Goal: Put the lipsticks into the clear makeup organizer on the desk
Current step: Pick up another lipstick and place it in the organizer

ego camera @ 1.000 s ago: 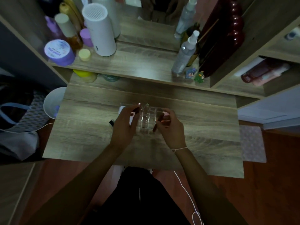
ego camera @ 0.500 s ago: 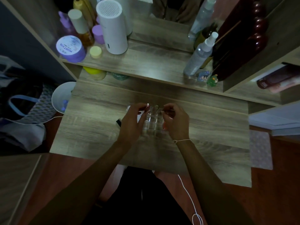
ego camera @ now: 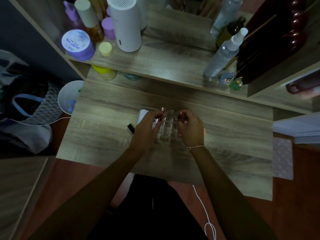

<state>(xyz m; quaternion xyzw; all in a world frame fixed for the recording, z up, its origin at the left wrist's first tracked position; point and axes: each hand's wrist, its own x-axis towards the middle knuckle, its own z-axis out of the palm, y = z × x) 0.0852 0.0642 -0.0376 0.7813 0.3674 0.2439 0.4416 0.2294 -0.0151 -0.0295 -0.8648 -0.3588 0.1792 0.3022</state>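
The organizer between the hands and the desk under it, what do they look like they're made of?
The organizer looks like clear hard plastic, perhaps acrylic: the desk shows through its walls and its edges catch glints. The desk looks like matte wood-grain board, probably laminate: grey-brown streaked grain, little shine. The dim light leaves both uncertain.

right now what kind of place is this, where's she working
Most likely a dressing table or vanity in a bedroom. A wooden desk has a raised shelf crowded with cosmetics: a purple cream jar, a clear spray bottle, and a mirror behind. Both hands work at a clear makeup organizer.
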